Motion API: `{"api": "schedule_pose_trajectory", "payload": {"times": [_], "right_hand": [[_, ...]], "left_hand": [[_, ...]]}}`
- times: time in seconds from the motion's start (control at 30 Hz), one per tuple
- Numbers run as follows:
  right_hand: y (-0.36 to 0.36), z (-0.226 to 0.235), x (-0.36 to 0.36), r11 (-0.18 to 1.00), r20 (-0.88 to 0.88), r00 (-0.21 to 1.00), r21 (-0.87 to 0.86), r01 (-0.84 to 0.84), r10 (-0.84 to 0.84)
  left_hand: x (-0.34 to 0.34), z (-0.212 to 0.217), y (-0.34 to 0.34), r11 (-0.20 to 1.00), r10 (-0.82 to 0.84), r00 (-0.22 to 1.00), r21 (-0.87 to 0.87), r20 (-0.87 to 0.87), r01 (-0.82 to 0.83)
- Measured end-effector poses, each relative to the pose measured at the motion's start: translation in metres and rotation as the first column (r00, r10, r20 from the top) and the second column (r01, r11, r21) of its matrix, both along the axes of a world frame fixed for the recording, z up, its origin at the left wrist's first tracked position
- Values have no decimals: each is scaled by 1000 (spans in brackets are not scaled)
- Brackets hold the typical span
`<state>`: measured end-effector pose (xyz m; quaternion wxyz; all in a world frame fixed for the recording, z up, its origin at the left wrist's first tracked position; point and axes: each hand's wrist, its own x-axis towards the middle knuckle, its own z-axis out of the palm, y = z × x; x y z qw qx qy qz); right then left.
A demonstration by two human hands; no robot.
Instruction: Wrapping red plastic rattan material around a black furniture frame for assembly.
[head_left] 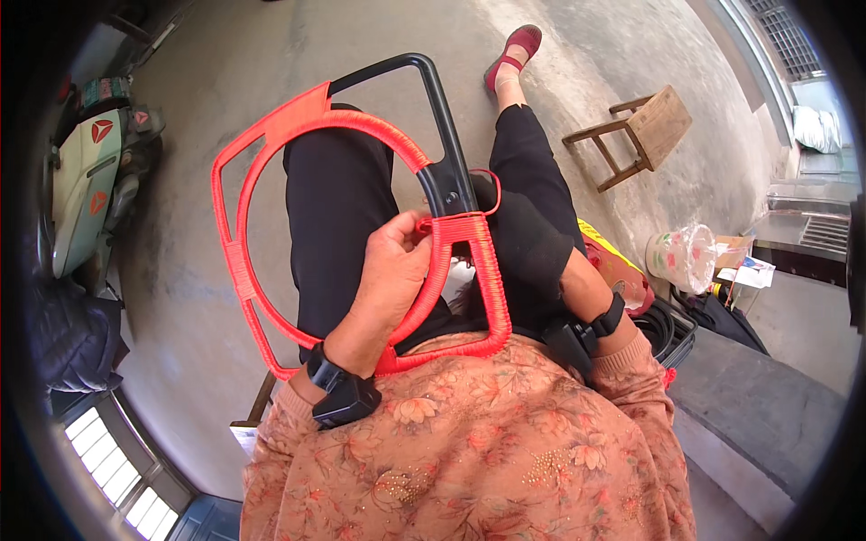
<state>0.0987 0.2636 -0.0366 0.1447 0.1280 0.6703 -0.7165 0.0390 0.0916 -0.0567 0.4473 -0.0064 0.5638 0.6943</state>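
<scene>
- Seated, black-trousered legs stretched forward over a grey concrete floor (225,298), one red shoe (514,52) at the far end.
- Across the lap, a black metal frame (439,108), most of it already bound in red cord wrapping (236,261): a round loop inside a squarish outline, with the top bar and right upright bare and black.
- Left hand (393,261) closed around the wrapped inner rib near the frame's middle, thumb and fingertips pinching the red cord right where the wrapping meets the bare black joint.
- Black wrist-worn device (343,392) strapped on the left forearm, just above the floral sleeve (469,433).
- Right hand (564,270) mostly hidden behind the frame and the dark trouser leg; open or closed, cannot tell; forearm reaching toward the frame's right side, a second black strap on that wrist.
- Thin loose loop of red cord (492,185) arching off the black upright just above the wrapped lower section.
- To the right, well apart from the lap: a small wooden stool (645,131), a pale bucket lined with clear plastic (683,259), and a yellow-and-red package (613,261) close beside the right arm.
- To the left, a parked pale-green scooter (86,180) along the edge of the floor.
</scene>
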Motion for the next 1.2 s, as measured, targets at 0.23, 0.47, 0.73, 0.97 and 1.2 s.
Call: {"api": "schedule_pose_trajectory", "payload": {"times": [0.23,0.47,0.73,0.97,1.2], "right_hand": [[4,0,-10,828,-418,818,225,514,-395],[-16,18,-24,590,-678,652,693,414,339],[49,6,41,758,-339,930,566,324,-144],[138,-36,91,484,-114,480,-381,788,-870],[69,-27,57,829,92,846,-170,533,-525]], "left_hand": [[1,15,5,915,402,757,195,-516,-353],[6,31,4,939,324,540,194,-777,-284],[-1,20,1,947,319,817,122,-481,-298],[-3,17,2,974,214,960,109,-180,-197],[-3,17,2,980,171,982,113,-78,-161]]}}
